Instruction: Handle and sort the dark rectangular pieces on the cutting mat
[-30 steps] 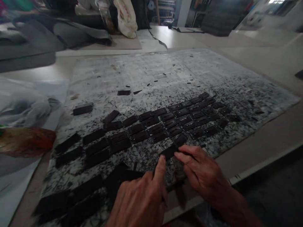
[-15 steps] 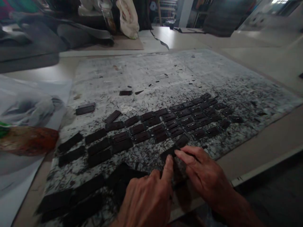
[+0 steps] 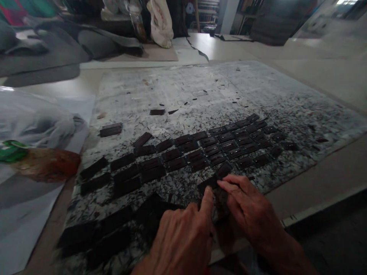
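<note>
A black rectangular piece (image 3: 207,184) lies on the worn whitish board (image 3: 177,84), near its front edge. My left hand (image 3: 183,233) presses the tip of its index finger on this piece, with the other fingers curled under. At the piece's right end my right hand (image 3: 249,206) has thumb and index finger pinched together. Whatever is between those fingertips is too small and dark to make out. Another dark piece (image 3: 223,170) touches the far right corner. Rows of similar dark pieces (image 3: 175,164) with paler rims spread beyond my hands, and larger black pieces (image 3: 114,221) lie to the left.
Thin dark scraps (image 3: 298,118) litter the board. On the left are a clear plastic bag (image 3: 37,118) and a reddish-brown bottle-like item with a green top (image 3: 48,164). Grey cloth (image 3: 57,42), a jar (image 3: 137,23) and a cream bag (image 3: 161,25) stand at the back.
The whole view has shifted slightly, so the board and things appear a little further right. Both hands keep nearly the same place on the piece.
</note>
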Action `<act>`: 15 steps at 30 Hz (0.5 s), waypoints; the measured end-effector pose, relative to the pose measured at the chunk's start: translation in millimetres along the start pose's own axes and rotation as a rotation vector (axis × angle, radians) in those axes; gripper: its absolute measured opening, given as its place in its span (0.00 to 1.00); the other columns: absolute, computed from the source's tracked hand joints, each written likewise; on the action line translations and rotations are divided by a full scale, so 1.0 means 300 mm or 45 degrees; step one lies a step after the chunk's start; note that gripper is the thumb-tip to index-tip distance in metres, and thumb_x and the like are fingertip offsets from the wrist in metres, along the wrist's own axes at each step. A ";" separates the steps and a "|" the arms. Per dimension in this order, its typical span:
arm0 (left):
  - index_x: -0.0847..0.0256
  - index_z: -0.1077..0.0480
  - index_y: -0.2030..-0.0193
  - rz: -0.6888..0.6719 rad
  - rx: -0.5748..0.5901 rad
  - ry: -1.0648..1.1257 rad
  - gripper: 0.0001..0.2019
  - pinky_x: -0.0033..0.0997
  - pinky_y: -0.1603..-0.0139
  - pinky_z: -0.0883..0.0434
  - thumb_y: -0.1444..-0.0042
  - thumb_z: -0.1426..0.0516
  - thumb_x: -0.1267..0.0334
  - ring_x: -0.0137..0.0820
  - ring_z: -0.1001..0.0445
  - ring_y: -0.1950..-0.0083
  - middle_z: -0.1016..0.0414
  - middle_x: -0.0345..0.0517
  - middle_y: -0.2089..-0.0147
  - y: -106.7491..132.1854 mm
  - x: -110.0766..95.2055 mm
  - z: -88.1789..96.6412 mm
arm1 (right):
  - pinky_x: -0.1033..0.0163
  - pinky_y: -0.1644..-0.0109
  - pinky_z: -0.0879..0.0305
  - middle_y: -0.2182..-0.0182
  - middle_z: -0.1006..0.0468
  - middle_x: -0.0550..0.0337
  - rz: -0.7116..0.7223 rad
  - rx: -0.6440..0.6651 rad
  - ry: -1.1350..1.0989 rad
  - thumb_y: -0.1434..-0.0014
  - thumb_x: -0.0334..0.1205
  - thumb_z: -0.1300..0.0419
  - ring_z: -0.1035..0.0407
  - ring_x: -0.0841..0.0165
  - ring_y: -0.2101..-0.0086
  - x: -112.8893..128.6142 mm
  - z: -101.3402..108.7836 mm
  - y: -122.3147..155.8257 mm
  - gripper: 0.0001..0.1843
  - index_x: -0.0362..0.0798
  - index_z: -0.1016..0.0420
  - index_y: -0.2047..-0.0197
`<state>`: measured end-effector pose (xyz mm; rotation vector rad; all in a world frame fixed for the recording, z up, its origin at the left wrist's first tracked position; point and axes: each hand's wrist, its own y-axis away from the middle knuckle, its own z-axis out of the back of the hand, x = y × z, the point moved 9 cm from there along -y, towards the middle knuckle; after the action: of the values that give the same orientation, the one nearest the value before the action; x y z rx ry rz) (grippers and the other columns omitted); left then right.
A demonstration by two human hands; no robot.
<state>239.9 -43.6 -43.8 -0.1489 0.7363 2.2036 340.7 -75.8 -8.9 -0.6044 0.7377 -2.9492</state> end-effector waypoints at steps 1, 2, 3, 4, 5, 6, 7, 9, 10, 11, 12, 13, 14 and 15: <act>0.58 0.53 0.33 -0.006 -0.019 -0.005 0.33 0.33 0.69 0.30 0.47 0.54 0.73 0.37 0.22 0.66 0.21 0.47 0.60 0.001 -0.003 0.004 | 0.60 0.53 0.28 0.60 0.25 0.53 -0.004 -0.005 -0.009 0.41 0.28 0.52 0.29 0.66 0.58 -0.002 0.004 0.000 0.16 0.47 0.28 0.55; 0.58 0.52 0.33 -0.019 -0.038 -0.008 0.32 0.33 0.69 0.30 0.47 0.54 0.73 0.37 0.22 0.66 0.21 0.47 0.61 0.002 -0.006 0.008 | 0.60 0.53 0.29 0.60 0.25 0.53 -0.012 -0.009 -0.029 0.41 0.28 0.52 0.28 0.67 0.58 -0.006 0.008 -0.001 0.14 0.47 0.28 0.57; 0.59 0.51 0.33 -0.032 -0.059 -0.010 0.31 0.33 0.69 0.30 0.46 0.54 0.72 0.38 0.22 0.66 0.21 0.46 0.61 0.004 -0.010 0.013 | 0.61 0.53 0.29 0.60 0.25 0.54 -0.029 -0.013 -0.058 0.41 0.27 0.52 0.28 0.67 0.58 -0.011 0.013 0.000 0.14 0.48 0.29 0.58; 0.59 0.50 0.34 -0.038 -0.085 -0.013 0.30 0.33 0.69 0.30 0.46 0.54 0.72 0.38 0.22 0.66 0.21 0.46 0.62 0.005 -0.011 0.020 | 0.61 0.53 0.29 0.60 0.25 0.54 -0.050 -0.018 -0.098 0.41 0.27 0.52 0.29 0.67 0.58 -0.019 0.019 0.000 0.13 0.48 0.29 0.60; 0.59 0.49 0.34 -0.033 -0.110 -0.021 0.29 0.34 0.69 0.30 0.45 0.55 0.72 0.38 0.22 0.66 0.21 0.46 0.62 0.006 -0.011 0.028 | 0.61 0.53 0.29 0.60 0.25 0.55 -0.074 -0.026 -0.143 0.41 0.27 0.51 0.29 0.67 0.58 -0.026 0.025 0.002 0.12 0.49 0.29 0.60; 0.58 0.48 0.35 -0.027 -0.134 -0.029 0.29 0.34 0.70 0.30 0.44 0.55 0.71 0.38 0.22 0.67 0.20 0.46 0.63 0.006 -0.010 0.036 | 0.61 0.54 0.30 0.60 0.25 0.56 -0.105 -0.040 -0.186 0.41 0.28 0.51 0.29 0.67 0.58 -0.036 0.033 0.004 0.12 0.50 0.30 0.61; 0.58 0.47 0.35 -0.018 -0.148 -0.035 0.28 0.33 0.70 0.31 0.44 0.55 0.71 0.38 0.22 0.67 0.20 0.46 0.63 0.006 -0.009 0.044 | 0.60 0.54 0.30 0.60 0.25 0.56 -0.138 -0.065 -0.224 0.41 0.28 0.50 0.29 0.67 0.58 -0.045 0.042 0.008 0.11 0.50 0.30 0.61; 0.58 0.46 0.36 -0.017 -0.138 -0.023 0.28 0.30 0.71 0.32 0.45 0.54 0.72 0.36 0.23 0.68 0.21 0.46 0.62 0.002 -0.011 0.052 | 0.60 0.55 0.30 0.60 0.26 0.57 -0.204 -0.141 -0.283 0.42 0.29 0.48 0.30 0.66 0.59 -0.064 0.062 0.016 0.10 0.51 0.30 0.60; 0.58 0.45 0.37 -0.017 -0.130 -0.012 0.28 0.29 0.73 0.34 0.46 0.54 0.73 0.34 0.23 0.69 0.21 0.46 0.62 0.000 -0.012 0.056 | 0.61 0.57 0.31 0.61 0.26 0.57 -0.236 -0.190 -0.300 0.42 0.30 0.47 0.30 0.66 0.59 -0.073 0.073 0.021 0.10 0.52 0.29 0.60; 0.58 0.45 0.37 -0.026 -0.118 -0.001 0.28 0.27 0.74 0.35 0.46 0.54 0.73 0.32 0.24 0.71 0.21 0.45 0.63 -0.002 -0.015 0.057 | 0.61 0.58 0.31 0.62 0.27 0.57 -0.270 -0.238 -0.306 0.42 0.30 0.47 0.30 0.66 0.60 -0.082 0.083 0.027 0.10 0.52 0.29 0.60; 0.58 0.45 0.38 -0.028 -0.113 0.004 0.28 0.26 0.75 0.36 0.46 0.54 0.73 0.31 0.25 0.72 0.21 0.45 0.63 -0.003 -0.016 0.059 | 0.61 0.58 0.31 0.63 0.27 0.57 -0.296 -0.277 -0.303 0.42 0.30 0.46 0.30 0.66 0.61 -0.089 0.091 0.032 0.09 0.52 0.29 0.60; 0.57 0.44 0.38 -0.026 -0.117 0.003 0.27 0.26 0.75 0.37 0.46 0.54 0.73 0.30 0.26 0.73 0.21 0.44 0.64 -0.004 -0.015 0.060 | 0.61 0.59 0.31 0.63 0.27 0.58 -0.311 -0.293 -0.290 0.42 0.30 0.46 0.30 0.66 0.62 -0.093 0.093 0.035 0.09 0.52 0.29 0.61; 0.57 0.44 0.39 -0.022 -0.129 -0.003 0.26 0.26 0.75 0.36 0.45 0.54 0.73 0.31 0.25 0.73 0.21 0.44 0.65 -0.004 -0.013 0.062 | 0.61 0.59 0.31 0.64 0.28 0.58 -0.311 -0.290 -0.273 0.42 0.30 0.46 0.30 0.66 0.62 -0.093 0.091 0.037 0.09 0.52 0.29 0.61; 0.57 0.43 0.40 -0.021 -0.147 -0.008 0.24 0.27 0.74 0.35 0.44 0.55 0.72 0.32 0.25 0.73 0.21 0.44 0.66 -0.004 -0.011 0.064 | 0.61 0.59 0.31 0.64 0.28 0.58 -0.298 -0.274 -0.257 0.42 0.30 0.46 0.31 0.66 0.62 -0.090 0.087 0.036 0.10 0.52 0.29 0.60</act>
<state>245.3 -34.6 -27.5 -0.2053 0.6025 2.2300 375.1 -93.3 -2.5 -1.0552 1.0340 -2.9686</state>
